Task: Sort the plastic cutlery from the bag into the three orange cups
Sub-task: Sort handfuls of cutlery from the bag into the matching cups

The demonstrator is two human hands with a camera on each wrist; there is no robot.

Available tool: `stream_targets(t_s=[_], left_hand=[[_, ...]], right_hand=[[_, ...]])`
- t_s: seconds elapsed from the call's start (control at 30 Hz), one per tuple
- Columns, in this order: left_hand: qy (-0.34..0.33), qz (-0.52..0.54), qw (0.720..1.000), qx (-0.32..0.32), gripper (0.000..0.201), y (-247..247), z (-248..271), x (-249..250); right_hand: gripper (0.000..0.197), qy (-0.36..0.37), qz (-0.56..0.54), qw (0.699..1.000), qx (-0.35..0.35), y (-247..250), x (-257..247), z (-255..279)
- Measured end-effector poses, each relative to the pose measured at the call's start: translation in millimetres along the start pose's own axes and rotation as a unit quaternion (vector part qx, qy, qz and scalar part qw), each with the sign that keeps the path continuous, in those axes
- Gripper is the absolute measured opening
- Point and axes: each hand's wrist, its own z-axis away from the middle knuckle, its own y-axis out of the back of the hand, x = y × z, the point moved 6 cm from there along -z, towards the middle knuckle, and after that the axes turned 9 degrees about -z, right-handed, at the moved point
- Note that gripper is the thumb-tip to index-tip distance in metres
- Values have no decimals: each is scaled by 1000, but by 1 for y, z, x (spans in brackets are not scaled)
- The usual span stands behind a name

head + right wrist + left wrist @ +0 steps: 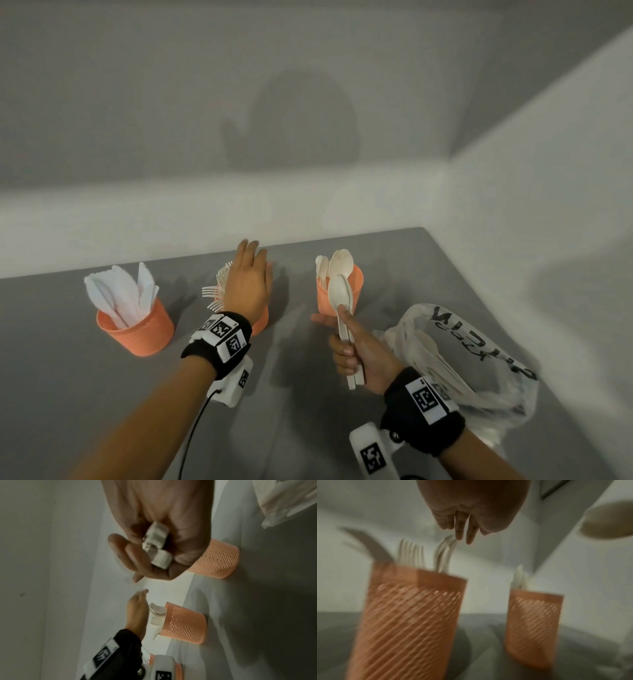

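Three orange mesh cups stand on the grey table. The left cup (pixel 144 330) holds white knives. The middle cup (pixel 263 320) holds forks (pixel 215 291) and sits under my left hand (pixel 248 274), which hovers above it with straight fingers and holds nothing. The right cup (pixel 356 287) holds spoons. My right hand (pixel 356 356) grips a bundle of white spoons (pixel 339 291) by the handles, bowls up, just in front of that cup. In the right wrist view the handle ends (pixel 157 545) show inside the fist. The plastic bag (pixel 462 363) lies at the right.
White walls close the table at the back and right, forming a corner (pixel 448 192). The bag carries black lettering and still shows pale cutlery through its side. Grey tabletop (pixel 291 394) lies between my arms.
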Motion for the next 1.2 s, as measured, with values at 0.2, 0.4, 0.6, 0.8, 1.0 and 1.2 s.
stream_targets(t_s=[0.2, 0.4, 0.6, 0.8, 1.0, 1.2], left_hand=[[71, 351, 931, -72, 14, 16, 36, 68], [135, 430, 884, -127, 13, 10, 52, 78], [121, 481, 836, -235, 39, 15, 66, 87], [35, 420, 857, -297, 28, 15, 72, 95], [-2, 345, 917, -201, 31, 29, 32, 98], [-32, 225, 974, 0, 20, 65, -35, 102]], right_hand=[[49, -2, 3, 1000, -4, -5, 1, 4], [61, -28, 9, 998, -63, -17, 4, 16], [70, -103, 9, 982, -156, -24, 18, 28], [63, -86, 127, 984, -91, -16, 18, 39], [20, 91, 277, 954, 68, 14, -27, 55], [17, 198, 352, 892, 203, 80, -83, 88]])
